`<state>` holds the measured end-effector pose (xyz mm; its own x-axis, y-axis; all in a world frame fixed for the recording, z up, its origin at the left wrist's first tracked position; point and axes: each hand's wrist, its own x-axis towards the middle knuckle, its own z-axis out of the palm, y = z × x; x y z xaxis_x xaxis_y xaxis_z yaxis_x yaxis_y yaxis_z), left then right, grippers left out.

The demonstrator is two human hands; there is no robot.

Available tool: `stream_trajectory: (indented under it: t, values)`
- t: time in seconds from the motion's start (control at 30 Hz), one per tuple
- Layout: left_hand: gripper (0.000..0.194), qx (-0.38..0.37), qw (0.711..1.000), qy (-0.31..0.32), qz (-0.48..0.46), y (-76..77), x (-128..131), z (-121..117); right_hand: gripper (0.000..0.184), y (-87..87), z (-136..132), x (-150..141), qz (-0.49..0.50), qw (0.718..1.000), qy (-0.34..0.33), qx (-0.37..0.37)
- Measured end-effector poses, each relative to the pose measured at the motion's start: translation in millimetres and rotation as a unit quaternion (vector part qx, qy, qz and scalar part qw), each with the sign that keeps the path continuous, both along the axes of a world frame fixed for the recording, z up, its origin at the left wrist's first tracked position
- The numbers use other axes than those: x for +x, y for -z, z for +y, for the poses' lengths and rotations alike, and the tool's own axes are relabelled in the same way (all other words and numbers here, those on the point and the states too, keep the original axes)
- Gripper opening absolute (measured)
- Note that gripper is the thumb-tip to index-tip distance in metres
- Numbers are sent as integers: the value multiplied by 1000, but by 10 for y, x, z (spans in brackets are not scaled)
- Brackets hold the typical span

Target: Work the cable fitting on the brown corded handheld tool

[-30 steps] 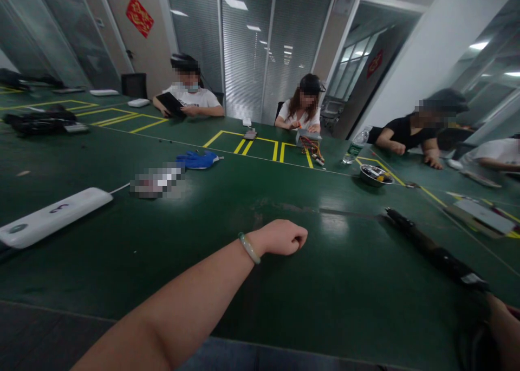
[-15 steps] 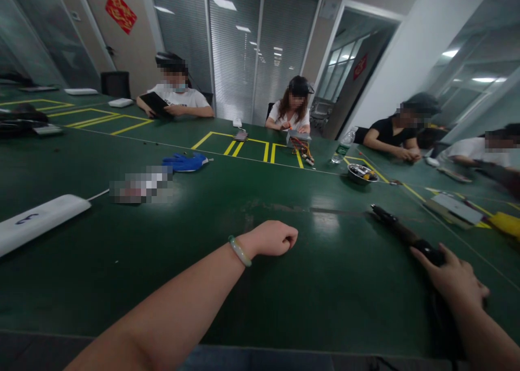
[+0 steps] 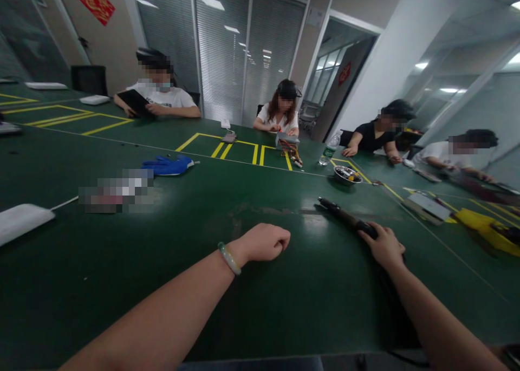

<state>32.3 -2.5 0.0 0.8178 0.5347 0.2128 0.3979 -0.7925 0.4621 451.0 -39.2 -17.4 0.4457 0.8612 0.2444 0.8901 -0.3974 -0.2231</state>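
Note:
My left hand (image 3: 265,242), with a green bangle (image 3: 229,258) on its wrist, rests closed in a loose fist on the green table (image 3: 309,306); no object shows in it. Over to the right, my right hand (image 3: 385,246) is wrapped round the rear part of a black electric screwdriver (image 3: 341,214). The tool lies low over the tabletop, its narrow tip pointing away to the left. A dark cord trails from its rear toward the near edge; whether the tool touches the table I cannot tell.
A blue glove (image 3: 168,166), a white power strip (image 3: 24,222) and a blurred-out item lie left. Ahead are a metal bowl (image 3: 347,175) of small parts, a water bottle (image 3: 330,149) and a grey box with wires (image 3: 287,140). Several people sit across the table. Right lies a yellow item (image 3: 485,229).
My right hand has moved left and farther from me with the screwdriver, closer to my left fist. The left hand stays closed in nearly the same place. The camera view has turned slightly right.

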Motion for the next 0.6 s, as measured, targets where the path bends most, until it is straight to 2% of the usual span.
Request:
stream_trajectory:
  t: [0.1,0.27,0.37,0.47,0.6]
  values:
    - [15,29,999,-1,-43,-45,-3,-43,46,-34,101,-668,7,997,-81,7]
    - [16,79,991,-28,-105,-62,-8,-60,38,39,207,-1800,14,979,-203,23]
    - [17,93,982,-79,-145,-39,-29,-31,33,74,253,-2374,26,941,-335,34]
    - [20,93,973,-138,-163,-31,-69,12,25,80,319,-2773,11,908,-416,35]
    - [21,96,958,-211,-169,-48,-130,85,23,73,390,-2974,4,915,-402,37]
